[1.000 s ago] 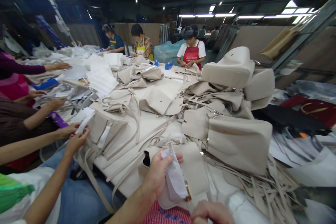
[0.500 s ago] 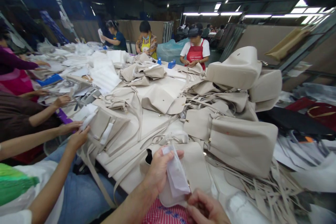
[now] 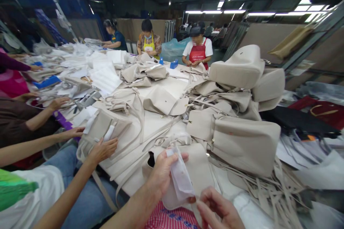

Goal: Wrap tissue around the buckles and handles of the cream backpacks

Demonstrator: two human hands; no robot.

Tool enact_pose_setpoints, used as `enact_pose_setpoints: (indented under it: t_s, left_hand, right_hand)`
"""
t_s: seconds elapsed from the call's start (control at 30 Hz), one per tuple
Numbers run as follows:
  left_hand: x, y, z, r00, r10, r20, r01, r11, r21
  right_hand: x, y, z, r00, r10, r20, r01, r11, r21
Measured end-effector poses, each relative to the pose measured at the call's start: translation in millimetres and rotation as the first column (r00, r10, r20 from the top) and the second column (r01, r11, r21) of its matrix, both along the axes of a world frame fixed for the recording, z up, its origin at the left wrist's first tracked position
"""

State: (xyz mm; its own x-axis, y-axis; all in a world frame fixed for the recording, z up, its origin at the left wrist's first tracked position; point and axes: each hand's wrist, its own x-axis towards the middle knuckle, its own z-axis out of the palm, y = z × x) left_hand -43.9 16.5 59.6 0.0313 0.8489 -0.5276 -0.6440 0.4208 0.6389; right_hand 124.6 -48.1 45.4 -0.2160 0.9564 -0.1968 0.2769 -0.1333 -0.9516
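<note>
My left hand (image 3: 161, 177) grips a folded white wrapping sheet (image 3: 180, 177) against the flap of a cream handbag (image 3: 197, 170) lying at the near table edge in front of me. My right hand (image 3: 219, 209) is at the bottom edge, fingers pinching the lower corner of the bag's flap by the white sheet. A dark opening of the bag shows just left of my left thumb.
Stuffed cream bags (image 3: 244, 143) are piled to the right, with more stacked (image 3: 238, 68) behind and loose straps (image 3: 268, 189) beside them. A co-worker's hand (image 3: 103, 149) rests on another cream bag (image 3: 103, 128) to my left. Other people work around the long table (image 3: 150, 121).
My right hand has risen from the bottom edge up to the bag's flap. The co-worker's hand on my left moved right and down onto their bag. My left hand stays put.
</note>
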Motion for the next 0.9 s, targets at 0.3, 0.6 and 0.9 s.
enact_pose_setpoints:
  t_s: [0.3,0.6,0.9]
  left_hand:
    - [4,-2,-0.3,0.998,-0.037,-0.047,0.039,0.999,0.025]
    - [-28,-4,0.6,0.91,-0.401,0.106,0.372,0.903,0.216]
    - [-15,-4,-1.0,0.943,-0.331,0.029,0.327,0.94,0.095]
  right_hand:
    - [-42,47,3.8,0.948,-0.135,-0.286,0.081,0.977,-0.195]
    - [-36,40,-1.7,0.817,-0.332,-0.471,0.09,0.881,-0.465]
    - [-40,38,-12.9,0.847,-0.247,-0.471,0.073,0.931,-0.357]
